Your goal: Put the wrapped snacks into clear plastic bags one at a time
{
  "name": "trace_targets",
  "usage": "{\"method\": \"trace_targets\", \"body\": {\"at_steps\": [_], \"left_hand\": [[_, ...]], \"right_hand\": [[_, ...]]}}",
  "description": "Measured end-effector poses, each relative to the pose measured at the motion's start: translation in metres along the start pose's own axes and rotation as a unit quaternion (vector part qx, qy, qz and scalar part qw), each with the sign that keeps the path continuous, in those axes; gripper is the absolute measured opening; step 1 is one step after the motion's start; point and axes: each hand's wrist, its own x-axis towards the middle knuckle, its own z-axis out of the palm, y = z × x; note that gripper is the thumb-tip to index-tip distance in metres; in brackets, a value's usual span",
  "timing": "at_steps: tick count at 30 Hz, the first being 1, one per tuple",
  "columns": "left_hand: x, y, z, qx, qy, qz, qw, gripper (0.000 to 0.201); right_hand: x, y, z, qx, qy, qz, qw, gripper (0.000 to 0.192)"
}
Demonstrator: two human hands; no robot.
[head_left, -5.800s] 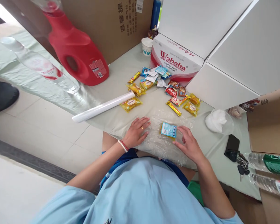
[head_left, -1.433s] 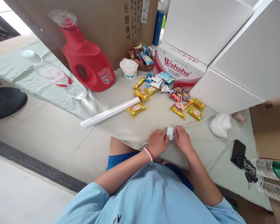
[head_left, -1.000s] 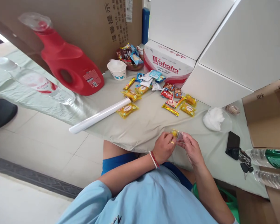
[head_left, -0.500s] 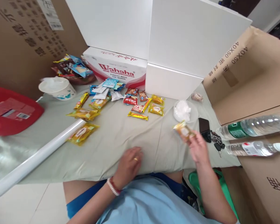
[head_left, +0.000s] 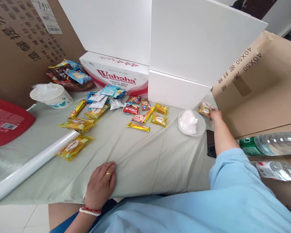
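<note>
At the far right of the table, my right hand [head_left: 216, 116] is closed on the edge of a snack cake [head_left: 204, 112] in a clear and yellow wrapper. The cake touches or overlaps another small wrapped snack [head_left: 205, 104] behind it; I cannot tell which. My left hand [head_left: 100, 184] rests palm down near the front edge, fingers laid on the cloth, holding nothing. Nearer the middle lie two yellow-wrapped cakes [head_left: 159, 120], a thin yellow snack bar [head_left: 138, 126] and small red and brown packets [head_left: 131, 108].
A clear round bowl [head_left: 200, 128] holds a white plastic bag. Beside my right forearm lie a black phone [head_left: 210, 144] and two water bottles [head_left: 276, 144]. To the left are a white roll [head_left: 36, 165], a paper tub [head_left: 60, 99] and a red container [head_left: 9, 123]. Cardboard [head_left: 264, 74] stands at right.
My right hand has carried the snack cake away from me and to the right, past the bowl, beside the small wrapped snack. My left hand has slid left along the table edge.
</note>
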Motion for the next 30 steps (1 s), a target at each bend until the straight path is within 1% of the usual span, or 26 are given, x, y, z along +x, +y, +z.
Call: {"method": "trace_targets", "body": {"at_steps": [3,5,6,8,10,11,13,15,19,22,24,26,28,30], "left_hand": [[0.001,-0.001,-0.002,0.017,0.007,0.011,1.000,0.026],[0.001,-0.001,-0.002,0.020,0.009,0.015,1.000,0.026],[0.002,-0.001,-0.002,0.019,0.009,0.016,1.000,0.026],[0.003,0.000,-0.003,0.016,0.010,0.015,1.000,0.026],[0.005,0.000,-0.003,0.016,0.009,0.011,1.000,0.027],[0.006,0.000,-0.003,0.018,0.007,0.011,1.000,0.026],[0.007,0.000,-0.003,0.022,-0.001,0.014,1.000,0.025],[0.008,0.000,-0.003,0.027,-0.007,0.021,0.999,0.024],[0.007,-0.002,-0.004,0.034,-0.014,0.021,0.999,0.024],[0.006,-0.001,-0.004,0.041,-0.020,0.015,0.999,0.024],[0.005,-0.001,-0.004,0.043,-0.020,0.010,0.999,0.024],[0.005,0.000,-0.004,0.041,-0.020,0.004,0.999,0.025],[0.004,0.000,-0.003,0.036,-0.020,0.003,0.999,0.026],[0.003,0.000,-0.002,0.029,-0.017,0.004,0.999,0.026]], "right_hand": [[0.014,-0.004,-0.004,-0.074,0.044,-0.054,0.995,0.035],[0.014,-0.002,-0.003,-0.103,0.045,-0.098,0.989,0.049],[0.013,0.001,0.000,-0.125,0.029,-0.127,0.984,0.058],[0.008,0.009,0.012,-0.202,-0.027,-0.179,0.962,0.074],[0.006,0.018,0.025,-0.283,-0.078,-0.202,0.934,0.082],[0.008,0.022,0.031,-0.310,-0.090,-0.201,0.925,0.082],[0.017,0.025,0.042,-0.331,-0.090,-0.192,0.919,0.077],[0.032,0.023,0.049,-0.341,-0.089,-0.201,0.914,0.073],[0.068,0.003,0.060,-0.347,-0.113,-0.219,0.905,0.070],[0.087,-0.014,0.065,-0.342,-0.125,-0.225,0.904,0.067],[0.092,-0.024,0.063,-0.329,-0.130,-0.224,0.908,0.066],[0.090,-0.033,0.055,-0.299,-0.114,-0.217,0.922,0.066],[0.077,-0.041,0.041,-0.269,-0.075,-0.216,0.936,0.062],[0.053,-0.046,0.022,-0.245,-0.039,-0.229,0.941,0.049]]}}
